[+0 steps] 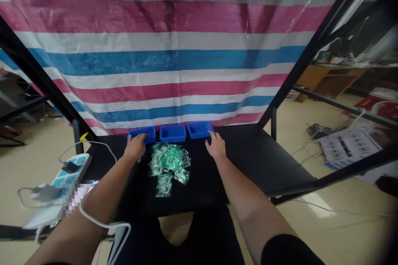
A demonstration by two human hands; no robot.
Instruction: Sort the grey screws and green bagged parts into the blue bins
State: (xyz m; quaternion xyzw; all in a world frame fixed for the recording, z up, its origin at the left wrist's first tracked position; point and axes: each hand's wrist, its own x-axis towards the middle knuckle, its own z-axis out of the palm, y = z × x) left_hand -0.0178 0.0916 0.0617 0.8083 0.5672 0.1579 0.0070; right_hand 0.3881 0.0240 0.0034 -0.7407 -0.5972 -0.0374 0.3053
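Palms down, both hands sit open at the far end of a black table (248,161), neither one gripping anything. The left hand (135,147) lies with its fingers over the front rim of the left blue plastic bin (141,134), apparently resting there. The right hand (215,145) has its fingertips (211,133) at the front edge of the right blue bin (200,129), touching or just short of it. Between the hands, a heap of small green plastic packets (169,165) lies loose on the tabletop, just in front of the middle blue bin (173,134). The three bins stand side by side along the far edge, probably so the table's middle stays free for the heap. A striped tarpaulin (168,62) hangs behind as a screen, and a power strip (70,172) lies at lower left, beyond the table's edge.
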